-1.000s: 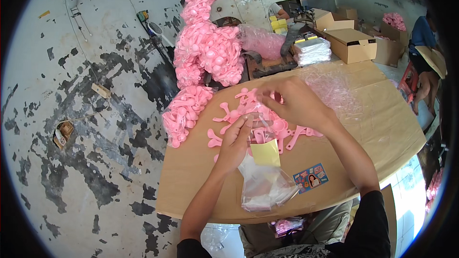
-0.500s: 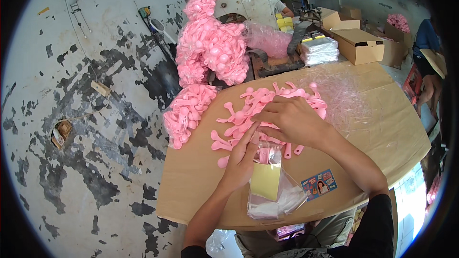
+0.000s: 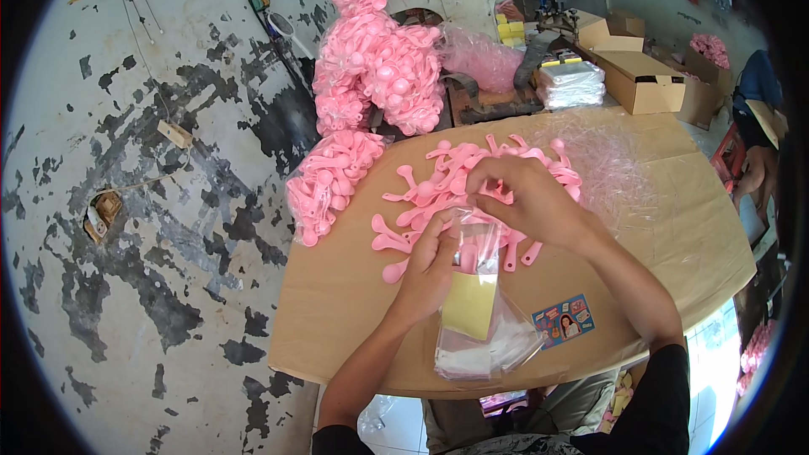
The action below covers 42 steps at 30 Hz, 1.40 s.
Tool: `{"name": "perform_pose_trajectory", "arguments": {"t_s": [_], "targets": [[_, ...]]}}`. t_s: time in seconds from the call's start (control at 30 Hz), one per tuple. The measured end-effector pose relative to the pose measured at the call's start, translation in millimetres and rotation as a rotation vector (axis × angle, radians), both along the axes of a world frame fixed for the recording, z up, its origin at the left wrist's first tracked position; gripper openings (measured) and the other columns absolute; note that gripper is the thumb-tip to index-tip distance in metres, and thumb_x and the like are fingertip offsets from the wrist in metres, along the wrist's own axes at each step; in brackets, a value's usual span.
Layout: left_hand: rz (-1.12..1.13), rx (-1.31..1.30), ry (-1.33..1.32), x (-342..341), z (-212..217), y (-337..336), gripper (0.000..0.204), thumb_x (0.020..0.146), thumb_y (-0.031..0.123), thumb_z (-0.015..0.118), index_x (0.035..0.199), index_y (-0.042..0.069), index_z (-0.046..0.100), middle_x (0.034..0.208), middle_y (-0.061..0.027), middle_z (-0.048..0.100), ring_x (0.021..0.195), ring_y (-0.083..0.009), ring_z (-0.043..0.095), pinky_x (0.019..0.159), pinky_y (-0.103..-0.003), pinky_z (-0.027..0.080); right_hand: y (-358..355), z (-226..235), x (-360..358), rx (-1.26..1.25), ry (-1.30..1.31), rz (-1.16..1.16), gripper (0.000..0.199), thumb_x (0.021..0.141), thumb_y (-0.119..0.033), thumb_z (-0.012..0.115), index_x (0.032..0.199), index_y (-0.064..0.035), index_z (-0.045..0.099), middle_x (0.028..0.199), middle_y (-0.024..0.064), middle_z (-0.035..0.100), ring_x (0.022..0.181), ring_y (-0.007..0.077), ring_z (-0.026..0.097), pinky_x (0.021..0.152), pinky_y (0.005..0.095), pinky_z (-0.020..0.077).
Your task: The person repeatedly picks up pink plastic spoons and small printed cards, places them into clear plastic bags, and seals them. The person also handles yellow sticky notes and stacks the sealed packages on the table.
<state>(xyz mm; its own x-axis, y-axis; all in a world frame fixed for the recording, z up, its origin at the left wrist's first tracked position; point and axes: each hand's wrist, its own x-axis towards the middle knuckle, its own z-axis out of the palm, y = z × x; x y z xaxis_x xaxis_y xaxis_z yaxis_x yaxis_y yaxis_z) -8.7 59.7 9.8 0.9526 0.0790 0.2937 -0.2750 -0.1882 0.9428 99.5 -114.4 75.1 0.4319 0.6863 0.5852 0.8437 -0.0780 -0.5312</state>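
Our left hand (image 3: 428,274) pinches the clear bag (image 3: 484,236), a yellow card (image 3: 468,305) in it, over the table (image 3: 337,329); our right hand (image 3: 522,195) curls half-open by its far end, and we cannot tell if it holds anything. We seem to be working the bag's mouth, which calls for steady film; pink scoops (image 3: 447,170) crowd the far side, 1 picture card (image 3: 563,320) lies right.

- Front-left of the spoon pile (image 3: 459,179): open counter (image 3: 337,307).
- Left of the pile: a bulging spoon bag (image 3: 333,185) blocks passage.
- Right: plastic tangle (image 3: 619,173), then bare counter.
- In front: clear sleeves (image 3: 472,358) obstruct.
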Motion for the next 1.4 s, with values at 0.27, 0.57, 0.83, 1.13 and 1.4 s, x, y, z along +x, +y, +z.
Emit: {"name": "perform_pose_trajectory", "arguments": {"t_s": [0.27, 0.57, 0.83, 1.13, 1.4], "targets": [[-0.014, -0.113, 0.046, -7, 18, -6, 0.040, 0.106, 0.017, 0.040, 0.139, -0.005, 0.043, 0.123, -0.0091, 0.060, 0.101, -0.0104, 0.059, 0.086, -0.022, 0.045, 2, -3, -6, 0.080, -0.513, -0.120, 0.015, 0.079, -0.019, 0.072, 0.090, -0.0084, 0.072, 0.094, 0.0049, 0.067, 0.092, 0.0240, 0.059, 0.084, 0.0370, 0.0496], [0.060, 0.254, 0.166, -17, 23, -7, 0.042, 0.103, 0.010, 0.041, 0.143, -0.004, 0.042, 0.089, -0.0009, 0.056, 0.074, -0.0053, 0.049, 0.066, -0.022, 0.042, 7, -21, 1, -0.077, -0.597, -0.115, 0.023, 0.068, -0.020, 0.078, 0.086, -0.0075, 0.071, 0.088, 0.0025, 0.069, 0.087, 0.0214, 0.061, 0.081, 0.0354, 0.0522], [0.052, 0.393, 0.088, -15, 23, -9, 0.044, 0.104, 0.012, 0.039, 0.146, -0.001, 0.036, 0.085, -0.0048, 0.061, 0.073, -0.0074, 0.055, 0.063, -0.023, 0.044, 8, -15, 5, 0.148, -0.101, -0.053, 0.013, 0.072, -0.010, 0.071, 0.077, -0.0034, 0.061, 0.074, 0.0121, 0.064, 0.065, 0.0230, 0.061, 0.063, 0.0349, 0.0501], [-0.128, -0.413, 0.044, -3, 21, 2, 0.043, 0.107, 0.025, 0.033, 0.142, 0.000, 0.036, 0.137, -0.0191, 0.053, 0.116, -0.0276, 0.060, 0.079, -0.034, 0.060, -127, 54, 64, 0.191, 0.272, 0.310, 0.003, 0.084, -0.004, 0.060, 0.086, -0.0034, 0.062, 0.081, 0.0023, 0.061, 0.065, 0.0091, 0.058, 0.059, 0.0269, 0.0481], [-0.077, -0.254, 0.011, 7, 5, -13, 0.047, 0.107, 0.031, 0.036, 0.141, -0.002, 0.042, 0.134, -0.0158, 0.057, 0.122, -0.0196, 0.055, 0.096, -0.029, 0.050, -142, -27, 151, -0.121, -0.332, -0.543, 0.030, 0.081, 0.000, 0.055, 0.108, -0.0012, 0.069, 0.096, 0.0046, 0.069, 0.083, 0.0131, 0.063, 0.070, 0.0266, 0.0499]]}}
